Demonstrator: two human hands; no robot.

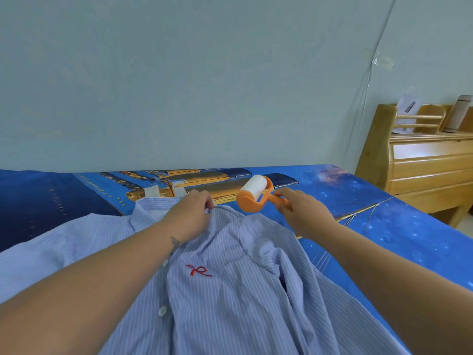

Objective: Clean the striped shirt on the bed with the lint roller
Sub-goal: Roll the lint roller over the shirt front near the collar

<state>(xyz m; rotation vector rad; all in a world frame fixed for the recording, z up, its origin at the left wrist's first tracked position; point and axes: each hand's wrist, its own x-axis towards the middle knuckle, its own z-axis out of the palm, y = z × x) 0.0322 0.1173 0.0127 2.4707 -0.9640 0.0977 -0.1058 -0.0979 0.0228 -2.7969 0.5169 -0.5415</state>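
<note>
A light blue striped shirt (230,298) with a small red embroidered mark lies front up on the bed, collar toward the wall. My left hand (190,213) pinches the shirt's fabric at the collar. My right hand (302,213) grips the orange handle of a lint roller (256,193), whose white roll is lifted just above the shirt's far shoulder, over the bedsheet. The roll does not touch the shirt.
The bed is covered by a blue starry sheet (384,221) with an orange print near the wall. A wooden headboard with shelves (422,162) stands at the right, holding a flask and papers. A pale wall runs behind the bed.
</note>
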